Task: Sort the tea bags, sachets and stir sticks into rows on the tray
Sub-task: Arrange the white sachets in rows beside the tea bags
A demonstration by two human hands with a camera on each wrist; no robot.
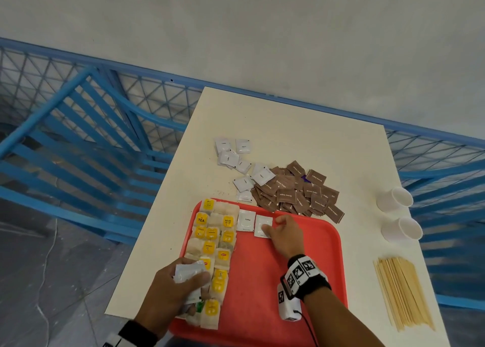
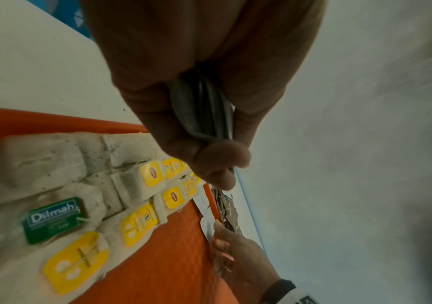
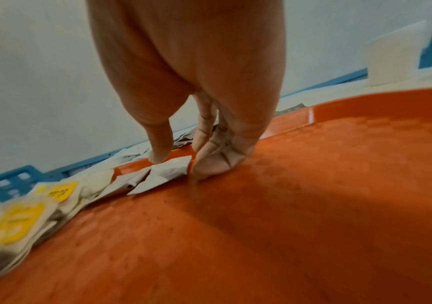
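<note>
A green tea-bag tag reads "Dilmah" in white letters; the smaller print beneath it is too blurred to read. On the red tray, one yellow tag bears the word "TEA" and another yellow tag reads "RELAX". A white sachet lying beside the tea bags is marked "Coffee". The brown sachets heaped on the table carry the words "Brown Sugar". Two yellow tags show a small red logo, its lettering illegible.
</note>
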